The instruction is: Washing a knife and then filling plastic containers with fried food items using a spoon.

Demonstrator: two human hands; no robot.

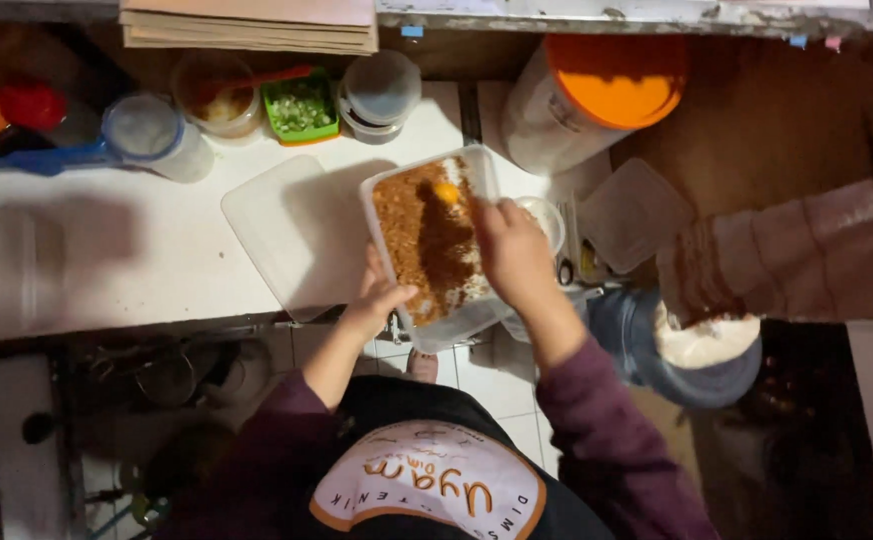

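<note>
1. left hand (379, 300) grips the clear tub (435, 245) of brown crumbs at its six o'clock edge.
2. right hand (512, 255), fingers curled, presses into the crumbs at three o'clock.
3. tub overhangs the white tabletop (107, 240), lid (297, 230) at nine o'clock.

right hand (515, 255) fingertips hidden, perhaps in crumbs (427, 240)

Clear rectangular plastic tub (435, 245) of brown crumbs at counter edge, its flat clear lid (292, 230) just left; white jar with orange lid (582, 100) behind; small green tub (301, 106), round lidded cups (381, 93) at back; round orange-and-white emblem (427, 490) on apron
</note>
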